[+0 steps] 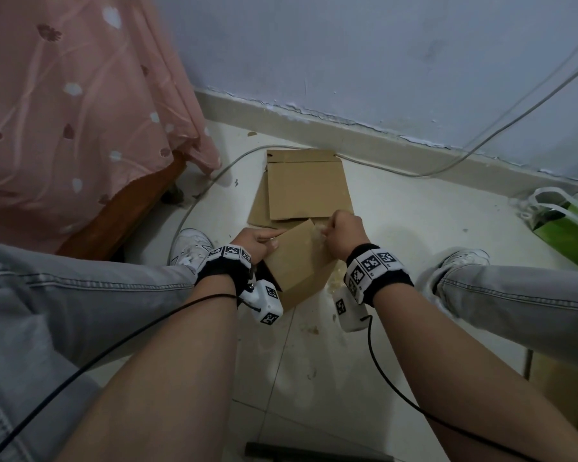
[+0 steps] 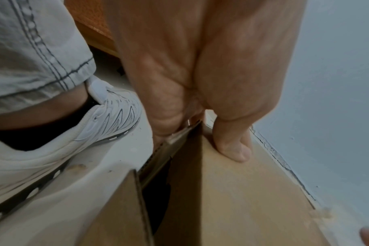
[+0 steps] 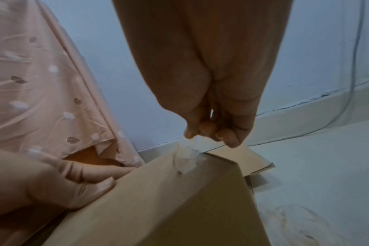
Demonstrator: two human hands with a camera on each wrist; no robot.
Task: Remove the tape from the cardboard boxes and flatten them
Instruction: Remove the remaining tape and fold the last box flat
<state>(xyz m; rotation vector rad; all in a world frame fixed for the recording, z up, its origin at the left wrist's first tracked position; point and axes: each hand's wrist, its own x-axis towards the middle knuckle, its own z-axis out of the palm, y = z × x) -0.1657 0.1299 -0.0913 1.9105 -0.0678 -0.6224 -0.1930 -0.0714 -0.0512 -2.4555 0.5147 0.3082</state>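
Observation:
A small brown cardboard box (image 1: 296,261) stands tilted on the floor between my feet. My left hand (image 1: 256,243) grips its left top edge, thumb on the outer face (image 2: 232,146) and fingers curled over the rim. At the box's far right corner my right hand (image 1: 342,235) pinches a crumpled strip of clear tape (image 3: 184,159), which still sticks to the cardboard (image 3: 158,191). Beyond the box, flattened cardboard pieces (image 1: 306,188) lie stacked on the floor.
A bed with a pink patterned sheet (image 1: 64,111) fills the left side. A grey cable (image 1: 481,145) runs along the wall and floor. A green bag (image 1: 568,228) stands at right, another cardboard box (image 1: 564,388) at lower right. White shoes (image 1: 191,245) flank the box.

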